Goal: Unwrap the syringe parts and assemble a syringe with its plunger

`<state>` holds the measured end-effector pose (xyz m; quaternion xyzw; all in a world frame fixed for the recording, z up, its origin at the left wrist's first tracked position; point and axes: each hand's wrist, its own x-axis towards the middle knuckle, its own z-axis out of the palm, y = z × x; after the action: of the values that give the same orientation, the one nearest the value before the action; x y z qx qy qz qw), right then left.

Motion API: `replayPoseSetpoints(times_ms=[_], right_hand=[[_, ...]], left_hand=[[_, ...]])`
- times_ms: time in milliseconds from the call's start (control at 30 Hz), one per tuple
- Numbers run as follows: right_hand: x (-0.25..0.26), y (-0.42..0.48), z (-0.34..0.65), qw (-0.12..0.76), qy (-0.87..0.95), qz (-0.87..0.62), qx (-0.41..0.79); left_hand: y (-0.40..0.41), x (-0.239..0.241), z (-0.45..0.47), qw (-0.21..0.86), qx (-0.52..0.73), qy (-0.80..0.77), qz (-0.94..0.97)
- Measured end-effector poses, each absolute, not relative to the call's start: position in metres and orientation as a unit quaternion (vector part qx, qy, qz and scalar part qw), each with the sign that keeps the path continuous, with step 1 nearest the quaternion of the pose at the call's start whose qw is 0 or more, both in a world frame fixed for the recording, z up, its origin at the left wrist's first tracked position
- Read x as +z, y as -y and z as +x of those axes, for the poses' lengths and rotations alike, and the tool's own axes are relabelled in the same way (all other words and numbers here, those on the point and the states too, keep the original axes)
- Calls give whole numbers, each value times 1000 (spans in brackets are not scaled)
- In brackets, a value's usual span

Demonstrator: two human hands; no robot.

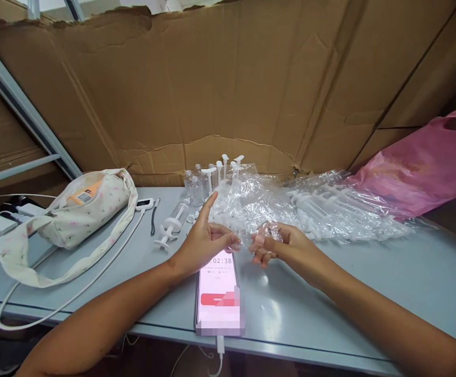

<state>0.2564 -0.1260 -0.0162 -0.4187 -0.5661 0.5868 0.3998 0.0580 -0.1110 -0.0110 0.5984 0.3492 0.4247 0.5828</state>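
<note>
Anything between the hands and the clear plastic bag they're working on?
No. The left hand and right hand both pinch the clear plastic bag directly. The phone lies below, nearer the table edge, out of the way.

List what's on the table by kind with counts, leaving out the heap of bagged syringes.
Phone: 1
Cloth bag: 1
Pink plastic bag: 1
Loose syringe: 1
Small clear bottles: about 4, partly hidden
Hands: 2, left hand, right hand, both pinching clear film
Total: about 10
</note>
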Motion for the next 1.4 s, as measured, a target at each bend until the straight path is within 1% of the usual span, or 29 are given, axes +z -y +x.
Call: replayPoseSetpoints(times_ms=[167,333,567,867,1133,1267,1400], right_hand=[[-14,127,248,407,540,-451,582],[-14,126,248,420,539,-436,585],[-15,126,255,419,576,-413,568],[-12,129,255,426,557,-438,563],[-8,132,266,421,603,-349,580],[-2,133,269,414,625,-350,562],[-1,131,272,416,649,-349,533]], left_hand=[[113,-14,63,573,418,-364,604],[114,-11,65,577,418,-368,598],[120,-9,62,514,418,-370,652],[114,-16,59,484,438,-365,664],[116,-15,52,487,429,-351,675],[118,-13,50,486,420,-335,690],[112,-13,50,459,403,-341,715]])
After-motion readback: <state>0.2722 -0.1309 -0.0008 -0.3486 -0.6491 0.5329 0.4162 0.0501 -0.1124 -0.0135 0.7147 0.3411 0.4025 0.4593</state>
